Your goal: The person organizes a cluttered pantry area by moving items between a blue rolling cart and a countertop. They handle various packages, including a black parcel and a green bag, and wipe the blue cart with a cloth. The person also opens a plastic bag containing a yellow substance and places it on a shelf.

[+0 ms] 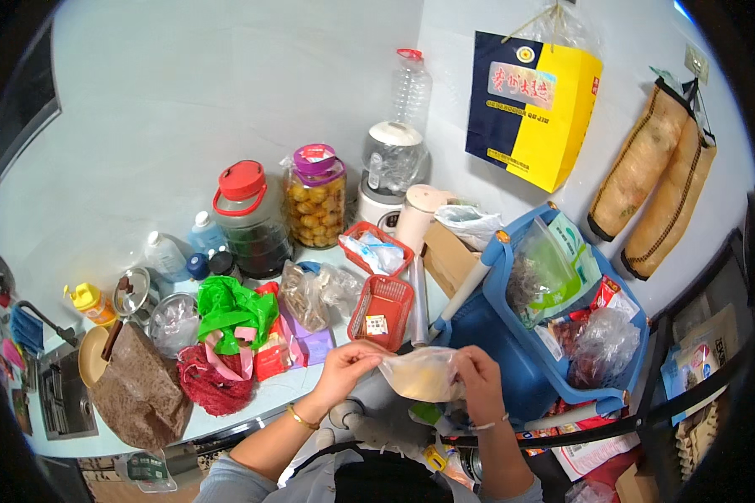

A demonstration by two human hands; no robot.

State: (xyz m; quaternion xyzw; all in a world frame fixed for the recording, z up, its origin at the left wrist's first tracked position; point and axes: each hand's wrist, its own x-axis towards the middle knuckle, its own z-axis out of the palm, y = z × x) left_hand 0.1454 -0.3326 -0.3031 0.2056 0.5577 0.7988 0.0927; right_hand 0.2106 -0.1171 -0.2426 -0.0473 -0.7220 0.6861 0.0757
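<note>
L hand [348, 367]: pinched closed on clr bag [418, 377], L edge
R hand [481, 386]: same, R edge
Far: red basket [383, 298] on surface [256, 404]

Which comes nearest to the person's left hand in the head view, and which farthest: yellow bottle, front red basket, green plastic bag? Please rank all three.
From the left hand:
1. Front red basket: just beyond it, slightly right.
2. Green plastic bag: to its left, farther back.
3. Yellow bottle: farthest left of the three.
</note>
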